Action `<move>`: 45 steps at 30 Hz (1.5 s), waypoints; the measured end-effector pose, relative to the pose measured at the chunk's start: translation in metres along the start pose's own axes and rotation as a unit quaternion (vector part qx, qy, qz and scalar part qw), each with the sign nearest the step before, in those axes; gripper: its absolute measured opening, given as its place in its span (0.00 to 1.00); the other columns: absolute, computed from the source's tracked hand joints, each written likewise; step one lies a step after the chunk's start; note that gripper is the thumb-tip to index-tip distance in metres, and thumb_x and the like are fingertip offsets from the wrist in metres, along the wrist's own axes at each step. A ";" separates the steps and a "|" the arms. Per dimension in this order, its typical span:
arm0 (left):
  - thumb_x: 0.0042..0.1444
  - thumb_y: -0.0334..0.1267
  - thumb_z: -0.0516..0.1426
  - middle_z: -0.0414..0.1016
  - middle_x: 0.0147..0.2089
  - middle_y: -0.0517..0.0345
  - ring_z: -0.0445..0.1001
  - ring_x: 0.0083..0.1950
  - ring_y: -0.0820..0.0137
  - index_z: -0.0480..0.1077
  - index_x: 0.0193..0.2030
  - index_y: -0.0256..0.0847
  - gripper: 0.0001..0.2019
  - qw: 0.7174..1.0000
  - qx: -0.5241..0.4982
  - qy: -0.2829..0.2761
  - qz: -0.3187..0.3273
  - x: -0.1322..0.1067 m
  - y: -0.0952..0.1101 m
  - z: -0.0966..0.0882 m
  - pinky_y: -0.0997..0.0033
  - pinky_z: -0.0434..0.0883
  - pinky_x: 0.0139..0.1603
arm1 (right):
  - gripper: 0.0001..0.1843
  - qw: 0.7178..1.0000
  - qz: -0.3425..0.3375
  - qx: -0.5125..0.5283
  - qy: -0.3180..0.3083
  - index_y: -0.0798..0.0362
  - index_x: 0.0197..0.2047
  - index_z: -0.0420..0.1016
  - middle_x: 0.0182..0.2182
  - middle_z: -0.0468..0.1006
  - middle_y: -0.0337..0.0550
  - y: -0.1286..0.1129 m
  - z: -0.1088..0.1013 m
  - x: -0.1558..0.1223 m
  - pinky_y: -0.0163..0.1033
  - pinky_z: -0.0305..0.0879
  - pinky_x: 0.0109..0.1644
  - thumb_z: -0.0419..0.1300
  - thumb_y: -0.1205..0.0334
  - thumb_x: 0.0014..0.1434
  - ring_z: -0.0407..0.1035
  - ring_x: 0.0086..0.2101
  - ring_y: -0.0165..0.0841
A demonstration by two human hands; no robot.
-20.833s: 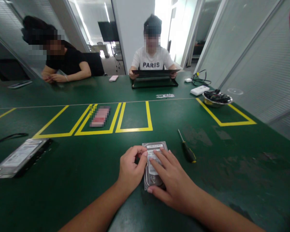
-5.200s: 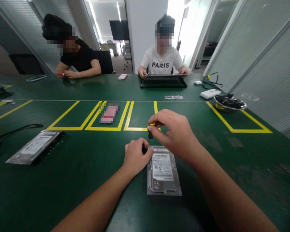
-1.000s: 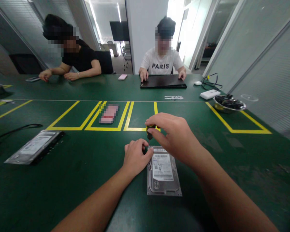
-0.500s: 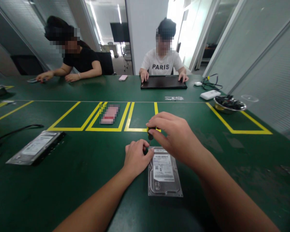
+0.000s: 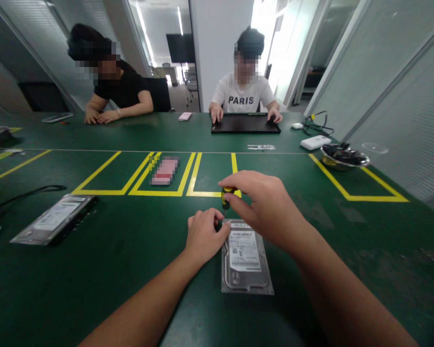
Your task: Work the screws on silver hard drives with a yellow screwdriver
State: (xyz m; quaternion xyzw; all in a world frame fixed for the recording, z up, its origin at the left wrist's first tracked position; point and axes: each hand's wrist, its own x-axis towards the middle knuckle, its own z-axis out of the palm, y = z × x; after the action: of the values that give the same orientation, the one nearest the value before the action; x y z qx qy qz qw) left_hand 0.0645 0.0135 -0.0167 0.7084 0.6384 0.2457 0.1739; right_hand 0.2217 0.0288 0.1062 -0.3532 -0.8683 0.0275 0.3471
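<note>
A silver hard drive (image 5: pixel 245 255) with a white label lies flat on the green table in front of me. In my right hand (image 5: pixel 262 200) is a short screwdriver (image 5: pixel 225 198) with a yellow and black handle, held upright by thumb and fingers. Its thin shaft points down at the far left corner of the drive; the tip is hidden. My left hand (image 5: pixel 207 236) is closed at that same corner, the thumb on the drive's edge and the curled fingers close beside the shaft.
Another hard drive (image 5: pixel 56 219) lies at the left, near a black cable (image 5: pixel 29 193). A blurred pink item (image 5: pixel 165 171) sits inside yellow tape. At the right stands a metal bowl (image 5: pixel 343 159) of dark parts. Across the table, one person touches a black panel (image 5: pixel 246 124); another sits left.
My right fingers have shifted slightly on the screwdriver, showing more of its handle. My left hand and the drive stay put. The person at the left has drawn a hand back from a flat device.
</note>
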 end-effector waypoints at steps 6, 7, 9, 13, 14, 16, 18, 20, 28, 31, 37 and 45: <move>0.56 0.44 0.60 0.72 0.32 0.62 0.69 0.40 0.64 0.69 0.35 0.44 0.07 1.000 -0.008 0.000 0.005 0.001 -0.001 0.001 0.64 0.56 0.41 | 0.06 1.000 0.005 0.003 0.030 0.56 0.39 0.81 0.43 0.80 0.49 -0.001 0.002 0.000 0.40 0.70 0.47 0.62 0.69 0.58 0.75 0.43 0.36; 0.56 0.44 0.60 0.72 0.32 0.62 0.69 0.40 0.64 0.70 0.36 0.44 0.07 1.000 -0.009 -0.001 0.005 0.001 -0.001 0.001 0.64 0.56 0.42 | 0.05 1.000 0.010 -0.001 0.028 0.56 0.37 0.80 0.41 0.80 0.48 0.000 0.002 0.000 0.40 0.69 0.45 0.63 0.68 0.58 0.74 0.41 0.35; 0.56 0.43 0.59 0.73 0.32 0.62 0.69 0.41 0.63 0.70 0.36 0.44 0.06 1.000 -0.008 -0.004 0.004 0.001 0.000 0.001 0.64 0.56 0.42 | 0.04 1.000 0.020 -0.005 0.017 0.55 0.37 0.80 0.38 0.79 0.46 0.000 0.001 0.001 0.39 0.69 0.43 0.62 0.68 0.59 0.73 0.38 0.34; 0.56 0.43 0.59 0.73 0.32 0.62 0.69 0.41 0.63 0.70 0.36 0.44 0.07 1.000 -0.003 -0.006 -0.001 0.000 0.000 0.000 0.64 0.56 0.42 | 0.10 1.000 0.017 0.011 0.016 0.56 0.44 0.78 0.41 0.80 0.46 0.000 0.002 0.001 0.40 0.68 0.47 0.60 0.72 0.58 0.73 0.42 0.34; 0.56 0.44 0.60 0.73 0.32 0.62 0.69 0.41 0.63 0.70 0.36 0.44 0.07 1.000 -0.003 -0.006 0.000 0.000 0.001 0.000 0.64 0.56 0.42 | 0.10 1.000 0.016 0.014 0.023 0.56 0.43 0.78 0.42 0.80 0.47 0.000 0.002 0.001 0.40 0.68 0.48 0.60 0.72 0.58 0.73 0.42 0.35; 0.56 0.44 0.60 0.73 0.32 0.62 0.69 0.41 0.62 0.70 0.36 0.45 0.07 1.000 -0.002 -0.005 0.000 0.000 0.001 0.000 0.63 0.57 0.42 | 0.09 0.999 0.017 0.017 0.031 0.57 0.41 0.79 0.41 0.80 0.48 0.000 0.002 0.000 0.39 0.68 0.48 0.60 0.72 0.58 0.73 0.42 0.34; 0.56 0.44 0.59 0.73 0.32 0.62 0.70 0.41 0.62 0.70 0.36 0.45 0.07 1.000 -0.001 -0.005 -0.003 0.000 0.001 -0.001 0.63 0.57 0.43 | 0.08 0.999 0.025 0.021 0.019 0.56 0.41 0.79 0.40 0.80 0.47 0.000 0.002 0.000 0.39 0.68 0.46 0.60 0.71 0.58 0.73 0.41 0.34; 0.56 0.45 0.59 0.74 0.32 0.61 0.70 0.41 0.62 0.70 0.36 0.45 0.07 1.000 0.000 -0.006 -0.006 0.000 0.001 -0.001 0.63 0.57 0.43 | 0.07 0.999 0.035 0.022 0.000 0.55 0.41 0.79 0.38 0.80 0.45 0.001 0.002 0.000 0.39 0.67 0.45 0.61 0.69 0.59 0.73 0.40 0.34; 0.56 0.44 0.59 0.74 0.33 0.61 0.70 0.42 0.62 0.70 0.38 0.45 0.07 1.000 -0.006 -0.002 -0.003 0.000 0.000 0.000 0.62 0.58 0.44 | 0.10 0.998 0.056 0.004 0.013 0.55 0.44 0.77 0.34 0.80 0.41 0.002 0.001 0.000 0.36 0.62 0.36 0.61 0.69 0.58 0.69 0.30 0.29; 0.56 0.44 0.59 0.74 0.33 0.61 0.70 0.42 0.62 0.70 0.37 0.44 0.07 1.000 -0.002 -0.006 -0.008 0.000 0.000 0.000 0.63 0.58 0.44 | 0.10 0.998 0.055 0.013 0.006 0.55 0.42 0.77 0.36 0.81 0.42 0.002 0.001 0.000 0.36 0.63 0.37 0.59 0.70 0.58 0.70 0.32 0.30; 0.56 0.44 0.59 0.74 0.33 0.61 0.70 0.41 0.62 0.70 0.37 0.45 0.07 1.000 -0.003 -0.001 -0.008 -0.001 0.000 0.001 0.62 0.58 0.44 | 0.04 0.998 0.063 0.010 0.009 0.53 0.38 0.78 0.36 0.76 0.44 0.002 0.002 0.000 0.36 0.64 0.39 0.63 0.67 0.59 0.70 0.35 0.32; 0.55 0.45 0.59 0.74 0.33 0.61 0.69 0.41 0.62 0.70 0.37 0.45 0.07 1.000 -0.007 -0.001 -0.009 0.000 -0.001 0.001 0.62 0.57 0.44 | 0.08 0.999 0.036 0.021 0.011 0.55 0.42 0.78 0.38 0.81 0.42 0.004 0.000 -0.001 0.37 0.67 0.44 0.60 0.71 0.59 0.74 0.38 0.32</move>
State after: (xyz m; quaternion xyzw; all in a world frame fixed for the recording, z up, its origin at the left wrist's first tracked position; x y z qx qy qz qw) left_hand 0.0645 0.0140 -0.0179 0.7018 0.6426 0.2480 0.1818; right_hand 0.2240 0.0313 0.1044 -0.3769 -0.8505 0.0545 0.3627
